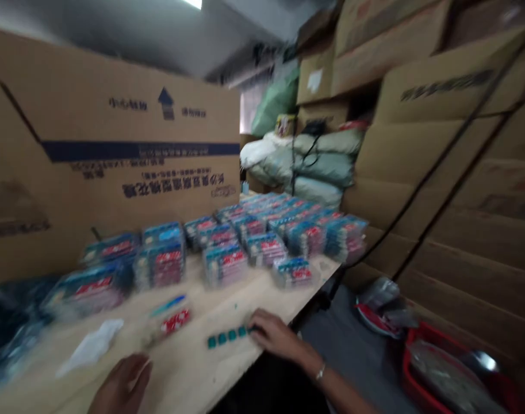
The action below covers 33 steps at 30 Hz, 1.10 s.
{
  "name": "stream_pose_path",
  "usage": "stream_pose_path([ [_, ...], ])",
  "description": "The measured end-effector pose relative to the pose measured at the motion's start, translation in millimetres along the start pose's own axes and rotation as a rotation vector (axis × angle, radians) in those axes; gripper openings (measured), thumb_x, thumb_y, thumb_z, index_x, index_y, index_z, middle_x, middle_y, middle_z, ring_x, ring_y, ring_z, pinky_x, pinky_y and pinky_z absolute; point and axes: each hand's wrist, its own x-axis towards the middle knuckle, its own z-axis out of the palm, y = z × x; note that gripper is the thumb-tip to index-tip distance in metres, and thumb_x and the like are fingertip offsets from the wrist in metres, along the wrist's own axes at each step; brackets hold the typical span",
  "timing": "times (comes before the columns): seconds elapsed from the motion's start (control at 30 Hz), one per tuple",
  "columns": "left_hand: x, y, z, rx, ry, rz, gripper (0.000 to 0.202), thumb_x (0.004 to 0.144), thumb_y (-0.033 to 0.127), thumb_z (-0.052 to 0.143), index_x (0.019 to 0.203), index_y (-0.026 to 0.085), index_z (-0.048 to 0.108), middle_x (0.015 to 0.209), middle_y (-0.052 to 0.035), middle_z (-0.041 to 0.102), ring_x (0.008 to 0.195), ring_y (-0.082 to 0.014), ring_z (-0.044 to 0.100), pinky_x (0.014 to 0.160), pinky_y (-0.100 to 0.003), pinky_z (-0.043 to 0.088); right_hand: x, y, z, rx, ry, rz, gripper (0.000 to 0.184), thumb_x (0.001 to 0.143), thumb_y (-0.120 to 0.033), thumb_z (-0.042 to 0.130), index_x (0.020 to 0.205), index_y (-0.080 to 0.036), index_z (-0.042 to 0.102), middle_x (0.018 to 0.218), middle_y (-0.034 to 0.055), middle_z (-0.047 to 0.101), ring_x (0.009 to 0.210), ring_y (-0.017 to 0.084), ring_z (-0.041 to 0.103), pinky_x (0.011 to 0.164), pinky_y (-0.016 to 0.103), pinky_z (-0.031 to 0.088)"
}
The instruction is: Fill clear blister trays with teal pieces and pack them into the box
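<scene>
My right hand [273, 332] reaches to the table's near edge. Its fingers are bent together over the right end of a row of small dark-teal squares [226, 336], pinching the end one. On the left, my left hand [122, 384] hovers low over the table, blurred, its thumb apart from its fingers and nothing visible in them. Just beyond it lies a clear pack with a red label [175, 321] and a blue strip along its top. A crumpled white tissue or bag [93, 345] rests to the left of that pack.
Stacks of clear packs with teal and red labels [225, 264] cover the far part of the wooden table [193, 374]. Behind them stands a large carton [115, 126]. Cartons [439, 190] pile up at right, above a red basket [411, 368]. Dark plastic [7, 322] lies far left.
</scene>
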Motion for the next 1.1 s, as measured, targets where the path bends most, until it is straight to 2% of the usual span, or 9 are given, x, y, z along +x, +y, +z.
stream_pose_path([
  [0.1, -22.0, 34.3, -3.6, -0.039, -0.076, -0.014, 0.028, 0.073, 0.048, 0.049, 0.074, 0.026, 0.065, 0.077, -0.0023, 0.073, 0.071, -0.0246, 0.070, 0.069, -0.037, 0.057, -5.9, -0.5, -4.3, 0.043, -0.025, -0.030, 0.017, 0.082, -0.010, 0.054, 0.094, -0.020, 0.059, 0.093, 0.0052, 0.062, 0.088, 0.017, 0.058, 0.079, 0.029, 0.047],
  [0.2, -19.7, 47.0, 5.8, -0.014, -0.191, 0.016, 0.022, 0.076, 0.032, 0.048, 0.079, 0.021, 0.067, 0.080, -0.0064, 0.071, 0.073, -0.0221, 0.069, 0.069, -0.033, 0.055, -9.8, 4.1, -0.4, 0.090, -0.024, -0.038, 0.015, 0.084, -0.013, 0.054, 0.097, -0.020, 0.059, 0.095, 0.0058, 0.061, 0.088, 0.018, 0.058, 0.078, 0.029, 0.046],
  [0.4, 38.5, 92.8, 41.2, 0.149, -0.490, 0.107, 0.033, 0.082, 0.009, 0.045, 0.106, 0.015, 0.066, 0.100, -0.0105, 0.070, 0.092, -0.0197, 0.066, 0.082, -0.029, 0.049, -13.9, 4.4, 1.1, 0.122, -0.007, -0.054, 0.013, 0.083, -0.015, 0.055, 0.095, -0.020, 0.058, 0.092, 0.0050, 0.059, 0.083, 0.016, 0.057, 0.074, 0.028, 0.045],
  [0.53, 79.9, 121.4, 66.6, 0.247, -0.599, 0.073, 0.021, 0.082, 0.007, 0.049, 0.089, 0.012, 0.069, 0.096, -0.0136, 0.071, 0.093, -0.0225, 0.066, 0.082, -0.032, 0.048, -18.4, 8.5, 2.8, 0.141, 0.012, -0.045, 0.013, 0.083, -0.016, 0.055, 0.095, -0.020, 0.058, 0.090, 0.0046, 0.059, 0.081, 0.016, 0.057, 0.072, 0.028, 0.045],
  [0.7, 88.0, 126.2, 74.2, 0.342, -0.693, 0.057, 0.016, 0.087, 0.012, 0.051, 0.094, 0.011, 0.065, 0.100, -0.0119, 0.070, 0.094, -0.0203, 0.066, 0.085, -0.036, 0.049, -23.6, 17.1, 8.2, 0.189, 0.081, -0.033, 0.012, 0.082, -0.016, 0.055, 0.093, -0.021, 0.057, 0.088, 0.0034, 0.058, 0.079, 0.015, 0.056, 0.070, 0.027, 0.045],
  [0.77, 82.8, 124.6, 71.6, 0.358, -0.687, 0.065, 0.021, 0.085, 0.008, 0.048, 0.099, 0.011, 0.064, 0.101, -0.0141, 0.070, 0.096, -0.0216, 0.066, 0.084, -0.033, 0.048, -22.7, 18.3, 8.7, 0.194, 0.087, -0.027, 0.014, 0.079, -0.013, 0.055, 0.090, -0.022, 0.056, 0.086, 0.0024, 0.057, 0.076, 0.015, 0.055, 0.069, 0.027, 0.044],
  [0.9, 71.2, 121.0, 68.3, 0.356, -0.671, 0.069, 0.020, 0.082, 0.010, 0.052, 0.097, 0.015, 0.063, 0.093, -0.0091, 0.071, 0.092, -0.0199, 0.066, 0.079, -0.027, 0.046, -20.2, 19.1, 7.5, 0.186, 0.082, -0.044, 0.016, 0.077, -0.011, 0.054, 0.088, -0.022, 0.054, 0.083, 0.0017, 0.055, 0.074, 0.015, 0.054, 0.068, 0.027, 0.044],
  [0.97, 67.3, 120.0, 69.0, 0.359, -0.635, 0.054, 0.017, 0.084, 0.010, 0.049, 0.094, 0.015, 0.062, 0.093, -0.0096, 0.071, 0.093, -0.0201, 0.066, 0.079, -0.027, 0.046, -20.2, 19.8, 7.2, 0.180, 0.079, -0.046, 0.016, 0.076, -0.010, 0.052, 0.087, -0.022, 0.054, 0.083, 0.0015, 0.055, 0.075, 0.015, 0.054, 0.068, 0.027, 0.044],
  [1.1, 66.7, 119.5, 72.2, 0.350, -0.552, 0.025, 0.022, 0.085, 0.011, 0.047, 0.104, 0.016, 0.057, 0.096, -0.0096, 0.069, 0.094, -0.0202, 0.065, 0.078, -0.028, 0.045, -21.1, 20.7, 7.2, 0.175, 0.070, -0.055, 0.018, 0.076, -0.009, 0.052, 0.088, -0.022, 0.053, 0.083, 0.0013, 0.054, 0.075, 0.015, 0.053, 0.068, 0.026, 0.043],
])
